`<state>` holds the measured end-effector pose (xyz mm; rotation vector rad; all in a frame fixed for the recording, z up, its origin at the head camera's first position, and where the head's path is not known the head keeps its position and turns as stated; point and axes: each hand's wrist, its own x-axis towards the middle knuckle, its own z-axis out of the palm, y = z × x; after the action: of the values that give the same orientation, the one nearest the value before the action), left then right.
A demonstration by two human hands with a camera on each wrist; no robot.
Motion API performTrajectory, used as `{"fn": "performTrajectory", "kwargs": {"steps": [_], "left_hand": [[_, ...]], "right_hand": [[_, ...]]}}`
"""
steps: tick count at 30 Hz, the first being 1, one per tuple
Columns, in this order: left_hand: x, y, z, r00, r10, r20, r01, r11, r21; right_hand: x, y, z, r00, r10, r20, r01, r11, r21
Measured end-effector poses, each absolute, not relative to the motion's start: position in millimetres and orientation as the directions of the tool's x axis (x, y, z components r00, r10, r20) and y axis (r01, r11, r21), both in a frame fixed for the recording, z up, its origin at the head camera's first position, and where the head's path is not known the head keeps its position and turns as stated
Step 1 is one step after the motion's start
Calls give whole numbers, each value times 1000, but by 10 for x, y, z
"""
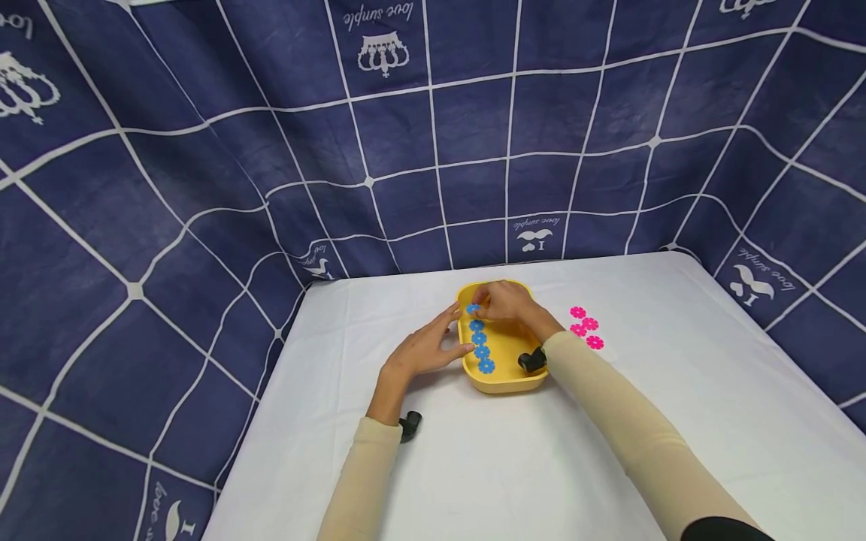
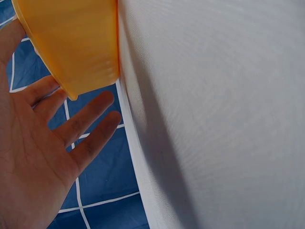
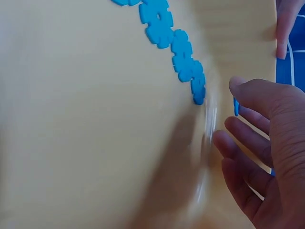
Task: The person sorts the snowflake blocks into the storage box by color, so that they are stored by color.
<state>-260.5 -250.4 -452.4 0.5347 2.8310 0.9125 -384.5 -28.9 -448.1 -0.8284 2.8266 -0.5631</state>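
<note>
A yellow tray sits on the white table; inside it lies a row of linked blue flower pieces. My right hand is over the tray's far end and pinches one more blue flower piece at the head of that row. In the right wrist view the blue chain curves across the tray floor, and a sliver of the blue piece shows between the right hand's thumb and fingers. My left hand lies with straight fingers against the tray's left wall; its palm is spread.
Three pink flower pieces lie on the table just right of the tray. A dark blue checked cloth hangs behind and at both sides. The table's left edge is near my left hand.
</note>
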Motion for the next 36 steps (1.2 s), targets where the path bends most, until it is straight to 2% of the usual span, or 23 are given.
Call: {"fn": "performTrajectory", "kwargs": {"steps": [36], "left_hand": [[-2590, -2505, -4513, -929, 369, 4, 307, 766, 565]], "right_hand": [[-3817, -285, -4612, -854, -519, -23, -481, 806, -344]]}}
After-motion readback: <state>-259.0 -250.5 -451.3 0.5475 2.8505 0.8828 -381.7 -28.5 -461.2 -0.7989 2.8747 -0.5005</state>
